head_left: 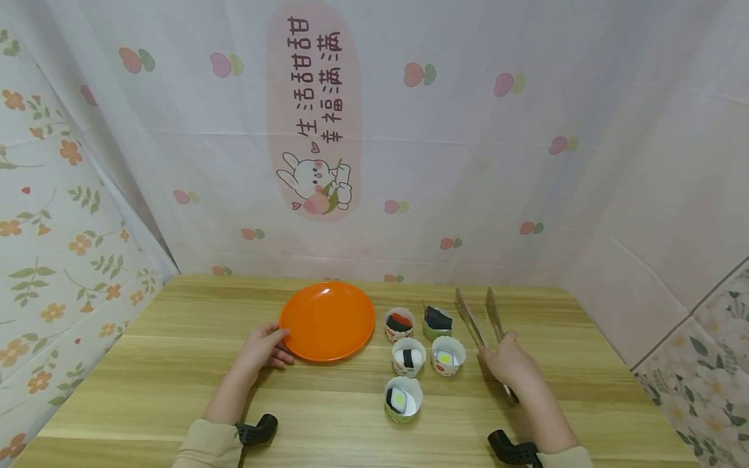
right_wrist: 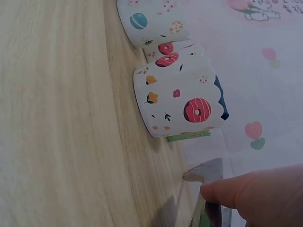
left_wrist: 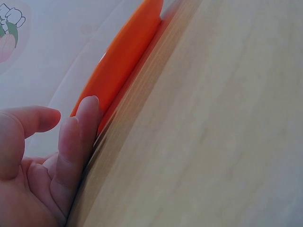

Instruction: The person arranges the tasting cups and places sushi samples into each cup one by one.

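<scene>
My left hand (head_left: 264, 348) is at the left rim of a round orange plate (head_left: 328, 322), thumb above the edge and fingers (left_wrist: 87, 116) against its side. The plate lies flat on the table. My right hand (head_left: 513, 363) holds metal tongs (head_left: 473, 318) midway along; their two arms spread apart toward the back with nothing between the tips. Left of the tongs, several paper cups hold toy sushi: red-topped sushi (head_left: 400, 322), a black-wrapped piece (head_left: 438, 318), a white piece with a black band (head_left: 408, 358), and yellow-centred pieces (head_left: 445, 358) (head_left: 399, 400).
The wooden table (head_left: 328, 416) carries everything. A white curtain (head_left: 468, 162) with fruit prints and writing hangs behind its far edge. Floral fabric (head_left: 52, 260) hangs along the left side. Printed cups (right_wrist: 182, 97) stand close to the right hand.
</scene>
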Demonstrator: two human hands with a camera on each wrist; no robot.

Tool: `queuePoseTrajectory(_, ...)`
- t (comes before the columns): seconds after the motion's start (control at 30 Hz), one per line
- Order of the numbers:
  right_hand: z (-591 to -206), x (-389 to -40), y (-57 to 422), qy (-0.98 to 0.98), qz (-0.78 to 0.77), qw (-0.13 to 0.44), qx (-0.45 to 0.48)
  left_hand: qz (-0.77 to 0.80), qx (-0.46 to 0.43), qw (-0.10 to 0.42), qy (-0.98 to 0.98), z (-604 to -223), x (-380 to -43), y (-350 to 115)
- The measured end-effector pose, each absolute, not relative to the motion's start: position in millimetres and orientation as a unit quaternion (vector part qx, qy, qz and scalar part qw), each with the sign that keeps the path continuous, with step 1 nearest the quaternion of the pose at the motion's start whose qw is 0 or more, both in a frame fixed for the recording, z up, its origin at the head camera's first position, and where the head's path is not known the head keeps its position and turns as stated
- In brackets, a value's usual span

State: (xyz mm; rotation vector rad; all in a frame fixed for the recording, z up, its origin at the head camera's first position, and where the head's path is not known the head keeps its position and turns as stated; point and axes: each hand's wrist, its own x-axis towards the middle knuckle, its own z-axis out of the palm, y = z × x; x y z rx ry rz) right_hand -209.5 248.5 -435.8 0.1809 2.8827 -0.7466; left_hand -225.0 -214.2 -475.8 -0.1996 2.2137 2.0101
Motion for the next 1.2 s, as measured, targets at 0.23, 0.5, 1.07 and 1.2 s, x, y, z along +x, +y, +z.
queuePoseTrajectory(0.23, -436.7, -208.9, 247.2, 0.964, -0.250, 0.075, 0.058, 0.668, -0.068, 0.070, 0.737, -476.2, -224.6, -214.6)
queuePoseTrajectory(0.5, -437.3, -209.1, 247.7, 0.961, -0.264, 0.066, 0.055, 0.672, -0.066, 0.073, 0.734, -475.8, -225.2, -215.5)
queuePoseTrajectory(1.07, -428.0, -212.0, 265.6, 0.955, -0.293, 0.041, 0.016, 0.673, -0.062, 0.094, 0.731, -468.6, -225.1, -217.7)
queuePoseTrajectory(1.2, -426.3, -215.0, 274.4, 0.962, -0.271, -0.027, -0.016, 0.636, -0.069, 0.072, 0.765, -459.9, -222.5, -219.7)
